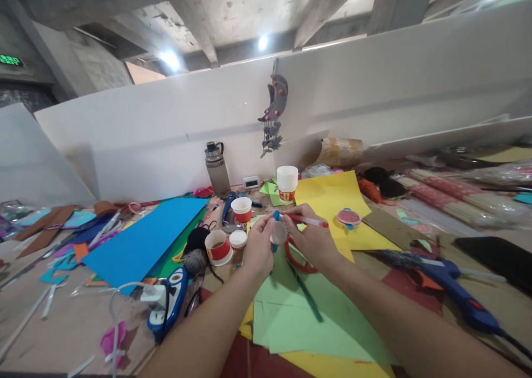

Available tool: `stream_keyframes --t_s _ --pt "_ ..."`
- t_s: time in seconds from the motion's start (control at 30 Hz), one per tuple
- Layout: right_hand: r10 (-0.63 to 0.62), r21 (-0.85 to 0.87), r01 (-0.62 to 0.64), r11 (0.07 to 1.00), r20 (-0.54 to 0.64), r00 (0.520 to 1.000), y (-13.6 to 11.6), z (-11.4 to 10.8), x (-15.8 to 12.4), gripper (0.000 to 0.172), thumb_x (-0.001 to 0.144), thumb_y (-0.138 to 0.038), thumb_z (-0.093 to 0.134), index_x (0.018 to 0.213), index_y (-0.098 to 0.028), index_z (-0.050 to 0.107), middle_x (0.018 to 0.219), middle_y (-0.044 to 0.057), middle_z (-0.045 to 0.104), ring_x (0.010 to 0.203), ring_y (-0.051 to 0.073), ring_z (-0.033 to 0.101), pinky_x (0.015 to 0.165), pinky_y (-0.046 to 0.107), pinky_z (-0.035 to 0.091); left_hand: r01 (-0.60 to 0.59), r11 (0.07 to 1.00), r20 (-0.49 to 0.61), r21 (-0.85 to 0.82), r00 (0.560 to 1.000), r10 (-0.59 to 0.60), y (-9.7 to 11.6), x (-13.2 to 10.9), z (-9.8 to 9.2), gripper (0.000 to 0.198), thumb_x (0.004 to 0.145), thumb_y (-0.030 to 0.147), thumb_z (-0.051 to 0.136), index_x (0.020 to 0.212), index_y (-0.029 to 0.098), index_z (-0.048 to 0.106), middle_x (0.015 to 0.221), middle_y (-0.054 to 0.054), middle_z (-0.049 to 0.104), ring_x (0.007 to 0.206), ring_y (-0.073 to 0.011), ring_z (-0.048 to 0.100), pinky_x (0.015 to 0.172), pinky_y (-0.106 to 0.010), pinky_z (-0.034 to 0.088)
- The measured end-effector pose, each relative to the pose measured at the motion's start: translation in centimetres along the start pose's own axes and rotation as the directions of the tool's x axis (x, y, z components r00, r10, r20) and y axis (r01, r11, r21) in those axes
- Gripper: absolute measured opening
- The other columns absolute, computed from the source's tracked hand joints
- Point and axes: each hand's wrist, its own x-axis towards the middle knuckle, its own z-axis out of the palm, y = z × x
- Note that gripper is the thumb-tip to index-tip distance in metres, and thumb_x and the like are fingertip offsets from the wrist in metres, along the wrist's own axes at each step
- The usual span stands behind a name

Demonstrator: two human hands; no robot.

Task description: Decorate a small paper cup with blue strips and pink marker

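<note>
My left hand (pixel 261 244) pinches a small whitish disc (pixel 278 233) with blue pieces sticking out at its top and bottom. My right hand (pixel 312 238) is closed around a red pen (pixel 305 219), whose tip end is close to the disc's upper edge. Beneath my hands lie light green paper sheets (pixel 316 317), with a red loop (pixel 301 259) partly hidden by my right hand and a dark green stick (pixel 310 296). A similar disc with a reddish face and blue bits (pixel 349 218) rests on yellow paper (pixel 332 192).
Left of my hands stand red-and-white paper cups (pixel 219 249), a white lid (pixel 238 239) and a blue sheet (pixel 147 239). Stacked cups (pixel 287 179) and a bottle (pixel 218 170) are behind. A power strip (pixel 168 303) lies left, a blue glue gun (pixel 453 284) right.
</note>
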Motion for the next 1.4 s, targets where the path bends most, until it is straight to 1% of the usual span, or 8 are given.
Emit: stream_keyframes --t_s 0.33,0.5,0.67,0.8,0.97,1.1,1.27,1.4 --pt "0.027 0.018 -0.026 0.999 -0.049 0.998 -0.2 -0.1 0.0 0.015 0.083 -0.036 0.056 0.085 -0.021 0.054 0.078 0.003 0.066 0.071 0.018 0.064 0.064 0.029 0.049 0.012 0.998 -0.037 -0.055 0.999 -0.014 -0.3 0.3 -0.4 0.026 0.064 0.032 0.074 0.083 0.015 0.067 0.082 -0.004 0.069 0.070 -0.0118 0.060 0.069 -0.023 0.042" --pt "0.060 0.079 -0.059 0.995 -0.021 0.998 -0.3 -0.2 0.1 0.016 0.084 -0.037 0.055 0.086 -0.021 0.054 0.081 0.004 0.066 0.074 0.018 0.064 0.068 0.030 0.050 0.013 0.998 -0.028 -0.064 0.999 -0.015 -0.2 0.3 -0.3 0.022 0.065 0.031 0.073 0.080 0.015 0.066 0.079 -0.003 0.068 0.068 -0.0112 0.060 0.068 -0.023 0.042" --pt "0.116 0.280 -0.133 0.951 0.079 0.990 0.1 0.1 0.1 0.019 0.087 -0.039 0.050 0.093 -0.021 0.054 0.085 0.005 0.066 0.081 0.020 0.065 0.073 0.034 0.052 0.025 0.997 -0.024 -0.075 0.999 -0.027 -0.1 0.3 -0.4 0.024 0.065 0.031 0.073 0.083 0.015 0.067 0.086 -0.004 0.069 0.073 -0.0131 0.061 0.071 -0.025 0.043" --pt "0.186 0.431 -0.216 0.876 0.111 0.976 0.6 0.6 -0.1 0.020 0.087 -0.040 0.049 0.094 -0.021 0.052 0.082 0.004 0.066 0.074 0.019 0.065 0.069 0.033 0.053 0.028 0.998 -0.009 -0.056 1.000 -0.028 -0.1 0.3 -0.4 0.022 0.065 0.028 0.073 0.082 0.016 0.067 0.085 -0.004 0.069 0.073 -0.0126 0.061 0.072 -0.025 0.042" --pt "0.177 0.404 -0.207 0.891 0.111 0.978 0.7 0.7 -0.2 0.022 0.085 -0.040 0.053 0.094 -0.020 0.053 0.087 0.006 0.066 0.078 0.019 0.065 0.069 0.032 0.053 0.032 0.998 -0.016 -0.058 0.999 -0.033 0.0 0.2 -0.3 0.022 0.064 0.026 0.073 0.082 0.015 0.068 0.082 -0.003 0.069 0.069 -0.0114 0.059 0.069 -0.024 0.042" --pt "0.224 0.414 -0.242 0.878 0.093 0.970 0.4 0.5 -0.1 0.023 0.084 -0.042 0.053 0.091 -0.019 0.053 0.078 0.005 0.066 0.073 0.019 0.065 0.065 0.032 0.053 0.039 0.996 -0.046 -0.086 0.998 -0.043 0.0 0.2 -0.3 0.022 0.064 0.023 0.070 0.084 0.015 0.066 0.086 -0.005 0.068 0.075 -0.0133 0.060 0.073 -0.026 0.043" --pt "0.271 0.370 -0.269 0.889 0.048 0.961 -0.1 -0.2 0.4 0.023 0.085 -0.043 0.051 0.087 -0.020 0.053 0.066 0.000 0.061 0.058 0.015 0.060 0.057 0.028 0.050 0.070 0.994 0.070 -0.080 0.995 -0.065 0.1 0.1 -0.3 0.027 0.057 0.008 0.058 0.083 0.015 0.064 0.080 -0.003 0.067 0.071 -0.0137 0.060 0.071 -0.027 0.044" --pt "0.230 0.392 -0.225 0.892 0.035 0.973 -0.4 -0.5 0.7 0.022 0.086 -0.040 0.046 0.092 -0.020 0.053 0.068 -0.001 0.058 0.056 0.013 0.056 0.056 0.026 0.048 0.041 0.997 0.049 -0.062 0.998 -0.038 0.2 0.4 -0.3 0.031 0.054 0.004 0.053 0.082 0.014 0.062 0.079 -0.004 0.066 0.071 -0.0138 0.060 0.075 -0.029 0.045"
